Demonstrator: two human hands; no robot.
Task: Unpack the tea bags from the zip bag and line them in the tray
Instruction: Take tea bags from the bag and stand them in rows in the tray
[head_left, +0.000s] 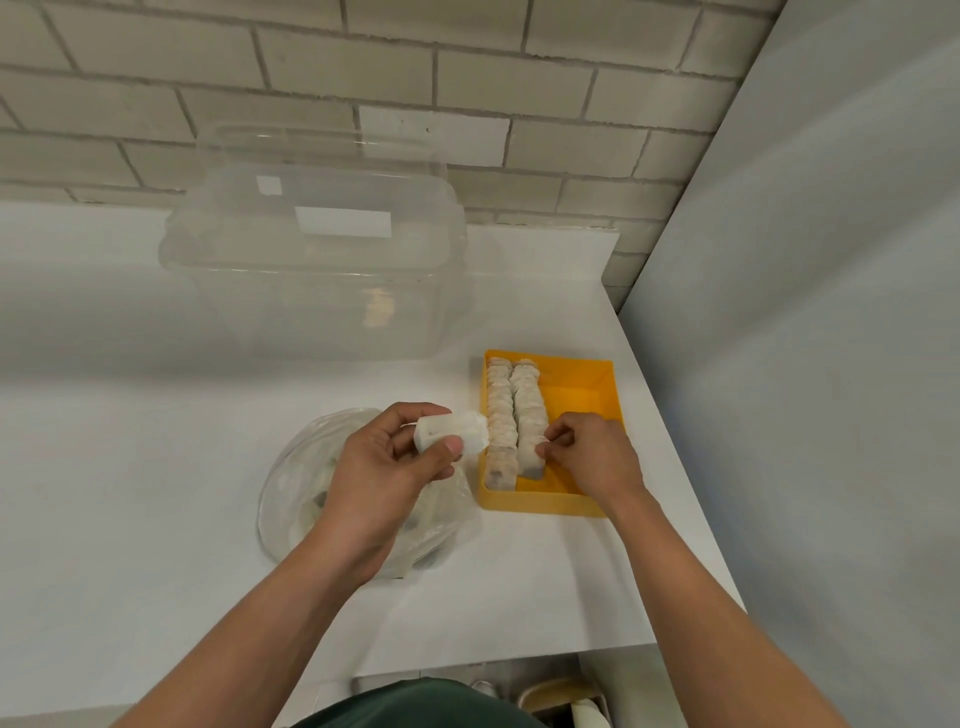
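A yellow tray (582, 384) sits on the white counter, with two rows of white tea bags (524, 405) standing along its left side. My left hand (384, 467) holds a small stack of tea bags (457, 431) just left of the tray. Under that hand lies the clear zip bag (291, 499), with more tea bags inside. My right hand (592, 457) is over the tray's near end, its fingertips pinching a tea bag (540, 447) at the near end of the right row.
A large clear plastic container (311, 270) with its lid stands behind on the counter, against the brick wall. A grey wall (805, 312) borders the counter on the right. The counter's front edge (467, 665) is near my body.
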